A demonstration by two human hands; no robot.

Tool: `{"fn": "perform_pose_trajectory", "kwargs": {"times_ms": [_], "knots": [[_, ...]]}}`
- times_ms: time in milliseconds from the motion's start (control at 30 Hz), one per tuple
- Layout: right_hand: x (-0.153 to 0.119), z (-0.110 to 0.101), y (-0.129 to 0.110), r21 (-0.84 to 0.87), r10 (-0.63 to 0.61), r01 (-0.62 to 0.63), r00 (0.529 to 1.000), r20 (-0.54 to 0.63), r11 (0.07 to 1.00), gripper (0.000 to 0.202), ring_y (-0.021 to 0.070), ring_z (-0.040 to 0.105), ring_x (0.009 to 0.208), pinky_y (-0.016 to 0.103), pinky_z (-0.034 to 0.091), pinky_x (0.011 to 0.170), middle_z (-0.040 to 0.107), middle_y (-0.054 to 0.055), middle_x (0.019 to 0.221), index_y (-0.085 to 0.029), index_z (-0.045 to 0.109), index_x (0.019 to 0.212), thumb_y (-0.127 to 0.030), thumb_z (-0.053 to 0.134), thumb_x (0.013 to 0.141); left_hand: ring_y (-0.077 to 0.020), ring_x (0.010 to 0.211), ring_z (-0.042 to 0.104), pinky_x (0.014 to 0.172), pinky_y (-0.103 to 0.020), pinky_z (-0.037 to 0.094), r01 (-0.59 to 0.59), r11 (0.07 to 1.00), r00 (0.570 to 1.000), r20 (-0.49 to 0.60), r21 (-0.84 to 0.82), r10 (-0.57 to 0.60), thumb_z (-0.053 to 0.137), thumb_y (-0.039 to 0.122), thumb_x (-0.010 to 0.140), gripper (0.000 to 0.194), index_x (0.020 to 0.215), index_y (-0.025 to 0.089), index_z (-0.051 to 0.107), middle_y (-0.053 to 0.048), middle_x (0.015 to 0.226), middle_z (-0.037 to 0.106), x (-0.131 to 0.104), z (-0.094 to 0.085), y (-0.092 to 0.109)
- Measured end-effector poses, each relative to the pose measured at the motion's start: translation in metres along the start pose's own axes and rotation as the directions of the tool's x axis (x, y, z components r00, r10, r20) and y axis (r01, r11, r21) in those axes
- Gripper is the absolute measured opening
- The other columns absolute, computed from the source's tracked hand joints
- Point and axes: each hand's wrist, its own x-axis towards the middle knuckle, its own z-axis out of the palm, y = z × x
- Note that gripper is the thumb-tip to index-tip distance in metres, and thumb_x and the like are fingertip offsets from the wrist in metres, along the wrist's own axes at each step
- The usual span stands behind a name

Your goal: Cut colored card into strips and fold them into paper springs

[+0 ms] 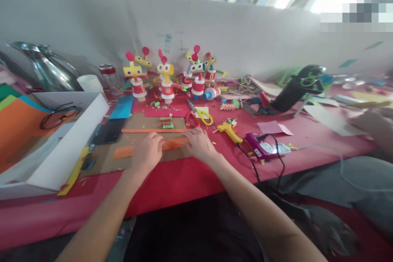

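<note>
My left hand (148,150) and my right hand (200,146) are low over a brown cardboard sheet (104,161). Both have curled fingers holding an orange paper strip (175,144) that spans between them; some fingertips are hidden. A narrower orange strip (138,131) lies just beyond, its right end by my right fingers. Small folded paper springs (166,122) sit past that strip. Scissors with red and yellow handles (204,118) rest beyond my right hand, and a yellow glue gun (231,132) lies to its right.
Several paper-cup figures (167,90) stand along the wall. On the left are a white box (70,143), a phone (111,131) and a steel jug (50,67). A purple power strip (258,146) with cables and a black holder (290,92) are right. Another person's hand (374,125) appears far right.
</note>
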Motion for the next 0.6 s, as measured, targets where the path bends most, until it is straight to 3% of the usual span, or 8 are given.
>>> {"fn": "perform_pose_trajectory", "kwargs": {"times_ms": [100, 200, 367, 467, 600], "knots": [[0.014, 0.007, 0.006, 0.081, 0.041, -0.049, 0.994, 0.098, 0.996, 0.024, 0.0255, 0.052, 0.105, 0.038, 0.040, 0.085, 0.065, 0.009, 0.110, -0.021, 0.065, 0.107, -0.032, 0.064, 0.085, -0.0239, 0.099, 0.057, 0.085, -0.036, 0.044, -0.075, 0.996, 0.997, 0.004, -0.041, 0.075, 0.049, 0.024, 0.090, 0.019, 0.099, 0.015, 0.063, -0.011, 0.103, 0.063, 0.021, 0.022, -0.001], [0.020, 0.011, 0.013, 0.192, 0.065, -0.097, 0.984, 0.167, 0.977, 0.021, 0.0231, 0.055, 0.098, 0.035, 0.041, 0.082, 0.067, 0.006, 0.101, -0.020, 0.066, 0.098, -0.032, 0.070, 0.081, -0.0279, 0.103, 0.054, 0.086, -0.042, 0.041, -0.065, 0.997, 0.998, 0.013, -0.048, 0.066, 0.053, 0.029, 0.089, 0.018, 0.099, 0.016, 0.062, -0.011, 0.104, 0.062, 0.022, 0.033, -0.006], [0.023, 0.011, 0.020, 0.322, 0.008, -0.059, 0.988, 0.157, 0.945, 0.024, 0.0192, 0.059, 0.092, 0.030, 0.041, 0.077, 0.069, 0.004, 0.095, -0.018, 0.067, 0.092, -0.025, 0.077, 0.072, -0.0296, 0.107, 0.052, 0.086, -0.045, 0.037, -0.040, 0.996, 0.999, 0.029, -0.077, 0.043, 0.057, 0.030, 0.086, 0.014, 0.095, 0.021, 0.062, -0.009, 0.107, 0.062, 0.019, 0.032, -0.009], [0.024, 0.009, 0.022, 0.384, -0.011, -0.049, 0.988, 0.153, 0.922, 0.018, 0.0171, 0.063, 0.084, 0.027, 0.043, 0.074, 0.072, 0.001, 0.087, -0.020, 0.070, 0.094, -0.018, 0.071, 0.076, -0.0258, 0.103, 0.055, 0.088, -0.043, 0.036, -0.062, 0.990, 0.998, 0.024, -0.125, 0.066, 0.053, 0.021, 0.086, 0.009, 0.091, 0.021, 0.061, -0.007, 0.104, 0.065, 0.021, 0.029, -0.008], [0.021, 0.009, 0.028, 0.412, -0.101, 0.055, 0.991, 0.091, 0.909, 0.016, 0.0162, 0.065, 0.086, 0.026, 0.046, 0.079, 0.073, 0.002, 0.089, -0.020, 0.075, 0.093, -0.014, 0.066, 0.081, -0.0230, 0.098, 0.059, 0.086, -0.041, 0.034, -0.113, 0.984, 0.993, 0.011, -0.141, 0.116, 0.049, 0.014, 0.085, 0.014, 0.087, 0.020, 0.061, -0.005, 0.098, 0.067, 0.020, 0.025, -0.009]]}}
